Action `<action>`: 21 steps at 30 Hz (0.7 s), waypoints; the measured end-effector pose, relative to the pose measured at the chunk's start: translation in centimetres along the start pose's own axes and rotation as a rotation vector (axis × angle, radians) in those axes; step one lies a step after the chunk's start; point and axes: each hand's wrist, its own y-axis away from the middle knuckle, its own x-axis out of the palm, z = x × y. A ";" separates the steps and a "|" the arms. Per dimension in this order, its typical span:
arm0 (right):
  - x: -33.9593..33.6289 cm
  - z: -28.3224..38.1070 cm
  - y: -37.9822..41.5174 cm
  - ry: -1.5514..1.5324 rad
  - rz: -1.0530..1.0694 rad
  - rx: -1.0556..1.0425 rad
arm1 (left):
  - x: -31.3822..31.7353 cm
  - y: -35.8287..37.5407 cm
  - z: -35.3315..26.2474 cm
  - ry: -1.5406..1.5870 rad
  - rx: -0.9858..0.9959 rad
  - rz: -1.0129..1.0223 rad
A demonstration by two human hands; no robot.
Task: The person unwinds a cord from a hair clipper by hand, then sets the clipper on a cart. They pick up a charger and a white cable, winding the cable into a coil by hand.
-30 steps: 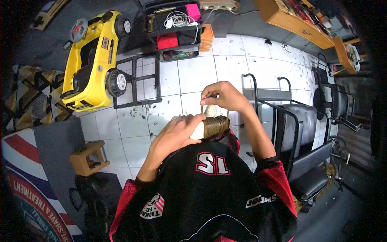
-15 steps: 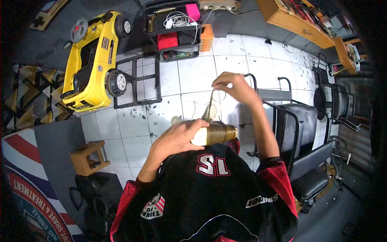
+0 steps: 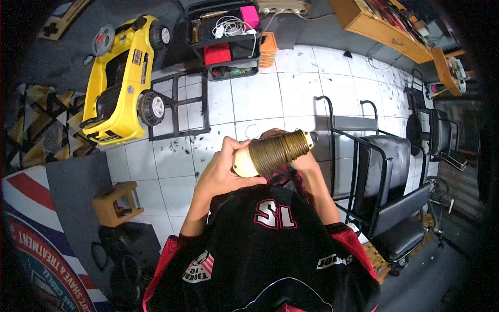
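In front of my chest is a cream-coloured spool, wound with brownish-gold cord and tilted up to the right. My left hand grips its wide cream end, thumb and fingers on either side. Behind the cord-wound right part, my right hand is closed around the spool. Most of the right hand's fingers are hidden by the spool. A small dark piece shows at the spool's right tip.
A yellow toy car and a black metal frame are at the left. A black cart stands at the top. Black chairs line the right, and a wooden stool is at lower left.
My right hand has come down from above, where it pulled a strand taut, to the spool's right end. The spool has risen and turned, and the stretched strand is no longer visible.
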 end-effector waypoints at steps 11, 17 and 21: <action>3.0 1.1 -0.7 0.187 -0.094 0.008 | 1.2 0.5 -1.0 0.158 -0.046 0.021; 4.3 -2.2 2.1 0.254 -0.285 -0.024 | 0.4 0.2 -0.7 0.140 -0.113 -0.066; 4.3 1.0 1.9 0.031 -0.142 0.046 | 0.7 -0.1 -0.3 0.174 -0.173 -0.153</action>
